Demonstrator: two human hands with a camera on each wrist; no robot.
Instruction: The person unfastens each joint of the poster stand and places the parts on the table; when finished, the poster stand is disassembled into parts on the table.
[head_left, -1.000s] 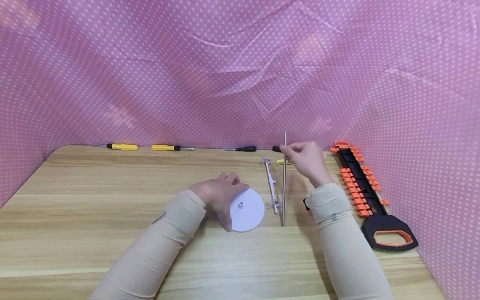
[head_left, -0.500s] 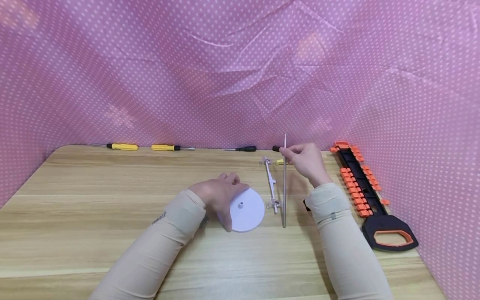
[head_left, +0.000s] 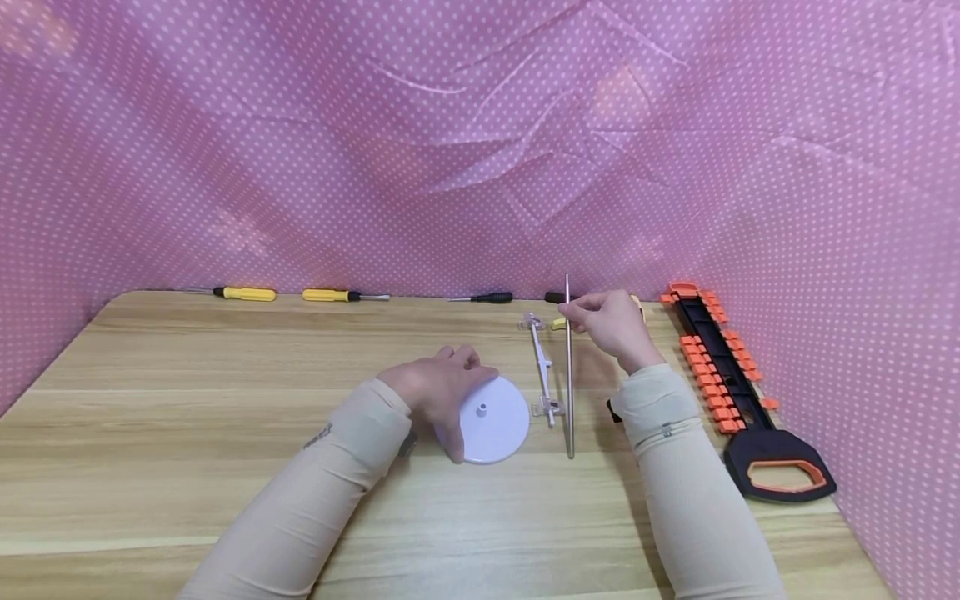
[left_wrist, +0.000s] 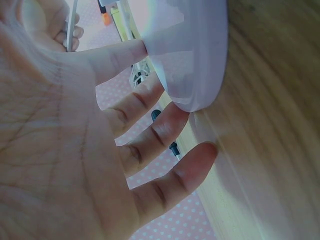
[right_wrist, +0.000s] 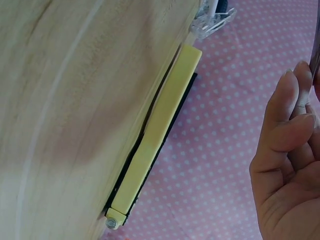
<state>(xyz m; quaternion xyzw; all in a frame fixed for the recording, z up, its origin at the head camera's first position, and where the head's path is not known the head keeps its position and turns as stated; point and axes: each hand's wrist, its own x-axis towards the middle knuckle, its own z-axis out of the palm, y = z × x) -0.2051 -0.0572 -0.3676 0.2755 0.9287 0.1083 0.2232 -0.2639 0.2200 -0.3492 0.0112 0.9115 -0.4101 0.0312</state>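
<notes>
My left hand (head_left: pixel 442 387) lies over the left side of a white round disc (head_left: pixel 498 425) with a small hub in its middle. In the left wrist view its fairly straight fingers (left_wrist: pixel 165 135) touch the disc's rim (left_wrist: pixel 200 60). My right hand (head_left: pixel 611 321) pinches a thin metal rod (head_left: pixel 569 392) near its top. The rod stands almost upright with its lower end on the table, right of the disc. A clear plastic arm piece (head_left: pixel 542 367) lies between disc and rod. In the right wrist view my curled right-hand fingers (right_wrist: pixel 290 165) show at the right.
Two yellow screwdrivers (head_left: pixel 243 293) (head_left: pixel 333 295) and a black one (head_left: pixel 487 297) lie along the table's back edge. A flat yellow bar (right_wrist: pixel 155 130) lies near the right hand. A black and orange toothed rack (head_left: pixel 712 367) runs down the right side. Pink dotted cloth walls the table.
My right hand has dropped slightly with the rod, and the rod's lower end has slid a little toward me. The left hand and disc have not moved.
</notes>
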